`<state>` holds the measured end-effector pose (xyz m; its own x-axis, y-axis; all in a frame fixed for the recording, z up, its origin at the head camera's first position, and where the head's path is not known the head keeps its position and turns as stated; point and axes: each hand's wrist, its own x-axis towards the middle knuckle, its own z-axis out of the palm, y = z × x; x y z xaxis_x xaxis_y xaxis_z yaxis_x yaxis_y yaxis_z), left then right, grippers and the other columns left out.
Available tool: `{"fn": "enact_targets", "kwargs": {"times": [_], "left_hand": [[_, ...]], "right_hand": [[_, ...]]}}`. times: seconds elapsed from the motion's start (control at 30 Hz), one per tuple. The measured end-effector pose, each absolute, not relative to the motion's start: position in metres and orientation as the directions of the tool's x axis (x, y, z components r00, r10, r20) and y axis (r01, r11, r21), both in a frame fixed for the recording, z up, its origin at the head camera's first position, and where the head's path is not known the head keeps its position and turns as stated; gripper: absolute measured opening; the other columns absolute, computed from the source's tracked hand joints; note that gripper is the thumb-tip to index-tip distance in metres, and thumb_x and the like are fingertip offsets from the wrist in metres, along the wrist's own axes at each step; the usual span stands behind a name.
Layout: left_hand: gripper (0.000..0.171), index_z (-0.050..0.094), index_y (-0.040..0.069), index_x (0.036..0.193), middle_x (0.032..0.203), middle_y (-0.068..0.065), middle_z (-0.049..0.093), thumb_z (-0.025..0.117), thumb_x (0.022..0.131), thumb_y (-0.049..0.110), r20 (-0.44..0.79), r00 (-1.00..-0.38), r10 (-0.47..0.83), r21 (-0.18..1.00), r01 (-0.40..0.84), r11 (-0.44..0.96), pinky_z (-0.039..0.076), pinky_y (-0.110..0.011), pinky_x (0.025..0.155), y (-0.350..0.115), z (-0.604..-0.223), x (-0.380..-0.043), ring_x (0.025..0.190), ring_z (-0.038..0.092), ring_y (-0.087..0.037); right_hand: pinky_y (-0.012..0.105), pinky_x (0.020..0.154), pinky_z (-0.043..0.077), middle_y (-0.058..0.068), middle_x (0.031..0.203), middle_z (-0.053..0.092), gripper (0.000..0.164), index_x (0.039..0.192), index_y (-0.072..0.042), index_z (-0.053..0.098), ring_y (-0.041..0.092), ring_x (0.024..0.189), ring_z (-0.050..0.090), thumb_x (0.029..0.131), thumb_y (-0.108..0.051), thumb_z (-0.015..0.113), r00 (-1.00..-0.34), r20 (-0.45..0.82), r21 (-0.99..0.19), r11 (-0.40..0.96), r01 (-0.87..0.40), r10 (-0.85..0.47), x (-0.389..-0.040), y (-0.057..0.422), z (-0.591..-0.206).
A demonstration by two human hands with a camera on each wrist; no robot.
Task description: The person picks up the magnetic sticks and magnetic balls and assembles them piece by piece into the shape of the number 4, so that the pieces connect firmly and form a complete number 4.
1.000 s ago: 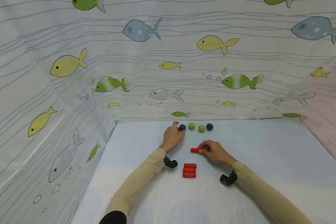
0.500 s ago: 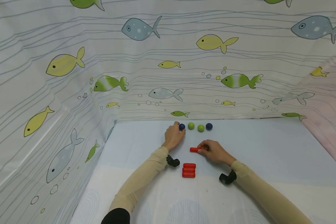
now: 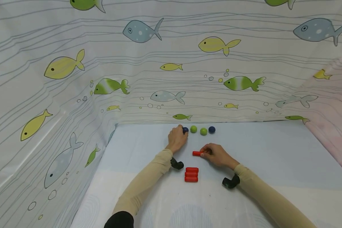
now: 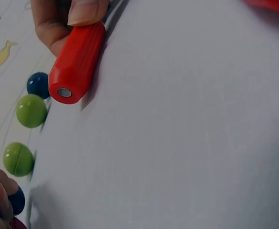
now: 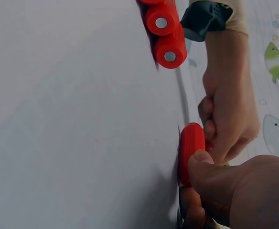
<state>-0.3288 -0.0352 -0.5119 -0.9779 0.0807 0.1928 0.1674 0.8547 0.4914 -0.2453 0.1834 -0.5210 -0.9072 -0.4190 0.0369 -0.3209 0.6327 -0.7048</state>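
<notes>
My left hand reaches to the left end of the ball row, fingers curled about a dark blue ball. Beside that ball, in the left wrist view, a red ball shows partly under the hand. With thumb and fingers, my right hand pinches one end of a short red rod close over the table. The rod's free end points left and carries a round metal disc, seen in the left wrist view. Two green balls and another dark blue ball sit farther right along the row.
Three red rods lie side by side on the pale table, nearer than the hands. Behind the balls rises a curtain printed with fish. A black wrist camera hangs at the right wrist, another at the left.
My left hand's extended index finger has curled in at the blue ball, and the red ball has gone out of sight in the head view. The right hand keeps its rod almost still.
</notes>
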Motion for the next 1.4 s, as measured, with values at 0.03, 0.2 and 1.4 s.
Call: {"fn": "enact_targets", "kwargs": {"times": [0.03, 0.2, 1.4], "left_hand": [[0.035, 0.07, -0.002, 0.123, 0.109, -0.021, 0.078, 0.072, 0.101, 0.026, 0.194, -0.978, 0.079, 0.506, 0.169, 0.846, 0.061, -0.05, 0.08, -0.036, -0.512, -0.328, 0.097, 0.077, -0.037], [0.038, 0.07, 0.0, 0.125, 0.107, -0.019, 0.079, 0.073, 0.099, 0.028, 0.212, -0.974, 0.085, 0.56, 0.192, 0.806, 0.06, -0.048, 0.078, -0.039, -0.511, -0.325, 0.093, 0.076, -0.033], [0.033, 0.072, 0.002, 0.122, 0.056, 0.007, 0.059, 0.077, 0.097, 0.023, 0.082, -0.888, 0.452, 0.735, 0.36, 0.574, 0.033, -0.02, 0.05, -0.094, -0.522, -0.273, 0.05, 0.047, -0.003]], "right_hand": [[0.027, 0.077, 0.049, 0.0, 0.094, 0.068, 0.015, 0.11, -0.006, 0.075, 0.013, 0.085, 0.057, 0.102, -0.018, 0.072, -0.908, 0.035, -0.705, 0.634, -0.319, -0.418, -0.245, 0.183, -0.521], [0.027, 0.077, 0.049, 0.001, 0.094, 0.068, 0.015, 0.11, -0.005, 0.074, 0.013, 0.085, 0.057, 0.102, -0.017, 0.073, -0.907, 0.032, -0.704, 0.635, -0.318, -0.419, -0.245, 0.183, -0.519], [0.03, 0.08, 0.05, 0.003, 0.097, 0.07, 0.018, 0.115, -0.004, 0.075, 0.015, 0.087, 0.058, 0.103, -0.017, 0.071, -0.912, -0.01, -0.699, 0.655, -0.287, -0.411, -0.262, 0.18, -0.516]]}}
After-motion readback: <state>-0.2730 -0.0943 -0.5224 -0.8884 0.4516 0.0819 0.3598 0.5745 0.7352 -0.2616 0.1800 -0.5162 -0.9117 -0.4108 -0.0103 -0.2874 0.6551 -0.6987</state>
